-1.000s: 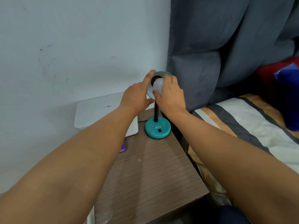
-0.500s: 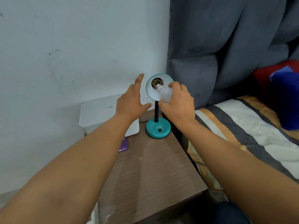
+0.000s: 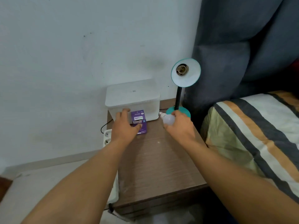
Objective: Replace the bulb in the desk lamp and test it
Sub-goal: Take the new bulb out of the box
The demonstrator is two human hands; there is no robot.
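Observation:
A teal desk lamp (image 3: 185, 73) stands at the back right of the wooden bedside table (image 3: 161, 167). Its shade faces me and the socket (image 3: 182, 69) inside is bare. My right hand (image 3: 181, 126) holds a white bulb (image 3: 168, 119) low over the table, just in front of the lamp's round base (image 3: 184, 110), with the metal cap pointing left. My left hand (image 3: 125, 126) rests on a purple bulb box (image 3: 140, 122) lying in front of a white box, with the thumb on the box's front and the fingers spread at its left side.
A white lidded box (image 3: 132, 97) sits against the wall behind the purple box. A white power strip (image 3: 107, 137) with a black cable lies on the floor at the table's left. A striped bed (image 3: 252, 135) and a grey padded headboard (image 3: 242, 46) border the right.
My right hand has pulled the bulb out of the lamp socket and brought it down to table height. My left hand left the shade and dropped onto the purple box. The view tilted down.

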